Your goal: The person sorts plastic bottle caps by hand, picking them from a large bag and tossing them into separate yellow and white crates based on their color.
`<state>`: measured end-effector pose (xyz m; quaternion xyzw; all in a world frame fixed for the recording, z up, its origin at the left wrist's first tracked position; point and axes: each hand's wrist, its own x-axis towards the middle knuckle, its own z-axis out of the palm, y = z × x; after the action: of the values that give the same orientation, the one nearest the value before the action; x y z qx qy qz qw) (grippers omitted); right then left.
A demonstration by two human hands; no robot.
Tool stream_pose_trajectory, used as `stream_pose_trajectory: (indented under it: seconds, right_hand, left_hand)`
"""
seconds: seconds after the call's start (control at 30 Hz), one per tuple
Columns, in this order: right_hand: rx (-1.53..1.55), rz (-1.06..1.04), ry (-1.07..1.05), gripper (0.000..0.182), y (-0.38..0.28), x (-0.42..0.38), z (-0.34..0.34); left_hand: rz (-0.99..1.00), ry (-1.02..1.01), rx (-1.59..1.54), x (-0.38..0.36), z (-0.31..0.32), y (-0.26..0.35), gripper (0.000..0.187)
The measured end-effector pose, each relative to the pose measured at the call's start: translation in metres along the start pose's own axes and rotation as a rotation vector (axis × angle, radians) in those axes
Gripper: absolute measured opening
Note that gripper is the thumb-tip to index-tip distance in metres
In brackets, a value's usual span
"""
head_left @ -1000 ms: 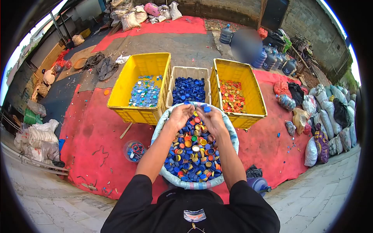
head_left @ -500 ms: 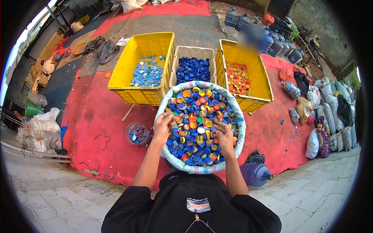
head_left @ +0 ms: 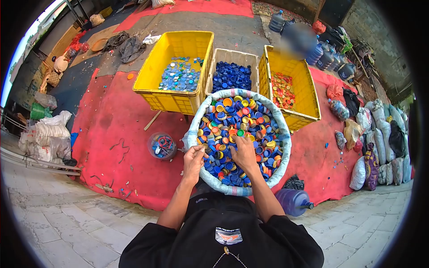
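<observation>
A round basket with a cloth-wrapped rim [head_left: 284, 147] is full of mixed bottle caps [head_left: 225, 118]. At its lower left edge, my left hand [head_left: 194, 163] is closed in a pinch on a small cap, mostly covered by the fingers. My right hand [head_left: 244, 154] reaches over the middle of the pile, fingers down among the caps; whether it grips one is hidden. Beyond the basket stand a yellow crate [head_left: 145, 85] with light blue and clear caps, a whitish crate [head_left: 254, 69] with dark blue caps, and a yellow crate [head_left: 308, 96] with red and orange caps.
A clear tub [head_left: 161, 145] with small items sits left of the basket on red sheeting [head_left: 116, 165]. A large water jug [head_left: 292, 202] lies at lower right. Sacks [head_left: 384, 129] line the right, more sacks [head_left: 44, 140] the left. Water jugs [head_left: 326, 58] stand at the back right.
My right hand has moved left and inward over the pile. My left hand has shifted down to the basket's edge. The camera view has turned slightly, so crates and basket appear further right.
</observation>
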<state>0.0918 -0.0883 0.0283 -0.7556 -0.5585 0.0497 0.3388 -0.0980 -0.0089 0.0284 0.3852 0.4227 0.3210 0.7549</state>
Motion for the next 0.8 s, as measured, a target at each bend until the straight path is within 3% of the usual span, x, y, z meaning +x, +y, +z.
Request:
stream_pose_trajectory:
  seconds: [0.3, 0.4, 0.5, 0.7, 0.8]
  right_hand:
    - [-0.216, -0.081, -0.247, 0.047, 0.015, 0.027, 0.028]
    - [-0.22, -0.129, -0.215, 0.046, 0.017, 0.025, 0.026]
    - [-0.039, -0.126, -0.093, 0.043, 0.012, 0.021, 0.022]
    - [0.135, 0.017, -0.006, 0.039, -0.026, -0.007, -0.012]
    - [0.191, 0.011, 0.038, 0.05, -0.032, -0.024, -0.018]
  left_hand:
    - [-0.044, -0.021, -0.089, -0.008, -0.008, 0.0, 0.017]
    - [-0.055, -0.03, -0.096, -0.006, -0.009, -0.002, 0.015]
    - [-0.063, -0.036, -0.062, -0.007, -0.002, 0.0, 0.015]
    - [0.02, -0.102, 0.073, -0.005, 0.033, 0.004, 0.026]
    - [-0.03, -0.256, 0.133, -0.003, 0.04, -0.009, 0.034]
